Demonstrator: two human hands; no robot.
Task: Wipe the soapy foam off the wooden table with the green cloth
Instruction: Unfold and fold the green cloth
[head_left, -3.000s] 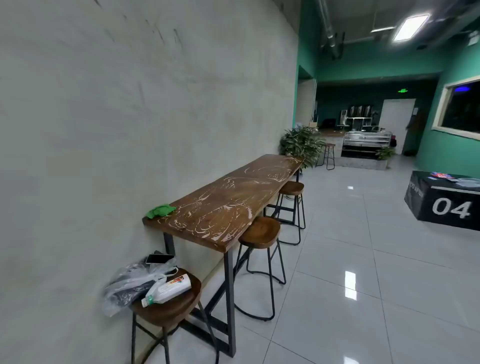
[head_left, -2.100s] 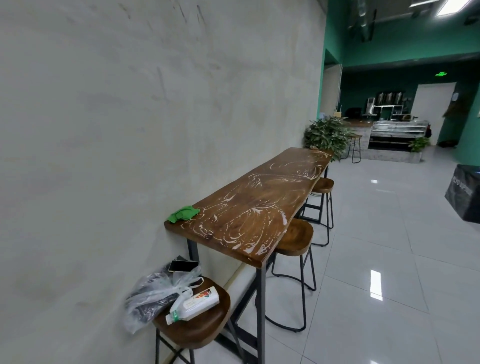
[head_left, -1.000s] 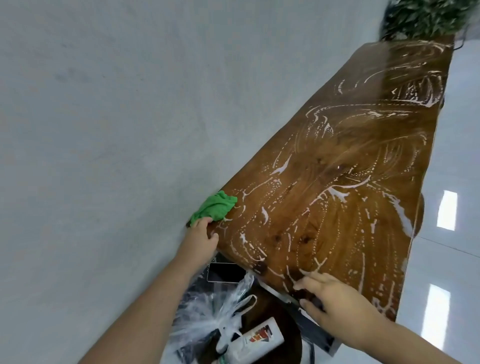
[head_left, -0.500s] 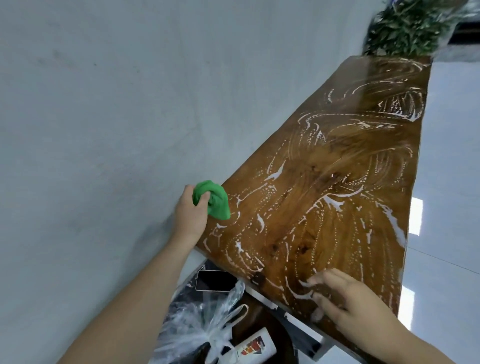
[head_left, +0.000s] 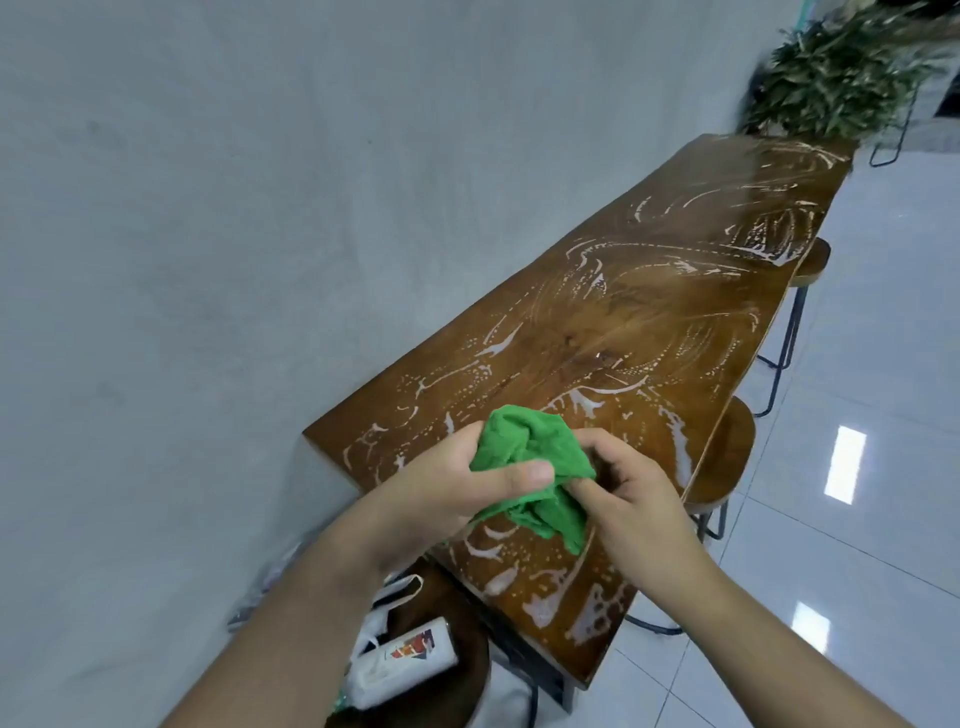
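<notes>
A long, narrow wooden table (head_left: 649, 332) runs away from me along a grey wall, its top streaked all over with white soapy foam (head_left: 582, 402). Above the table's near end I hold a crumpled green cloth (head_left: 524, 452) in both hands. My left hand (head_left: 457, 483) grips the cloth's left side, thumb lying across it. My right hand (head_left: 631, 493) pinches the right side, with a corner of cloth hanging down between the fingers. The cloth is lifted off the wood.
A round wooden stool (head_left: 447, 670) below the table's near end carries a white bottle (head_left: 400, 665) and a plastic bag. Two more stools (head_left: 722, 457) stand under the table's right edge. A potted plant (head_left: 831, 73) is beyond the far end. Glossy tiled floor lies on the right.
I walked up to the table. My left hand picked the green cloth up from the near left corner and brought it over the table; my right hand left the table edge and took hold too.
</notes>
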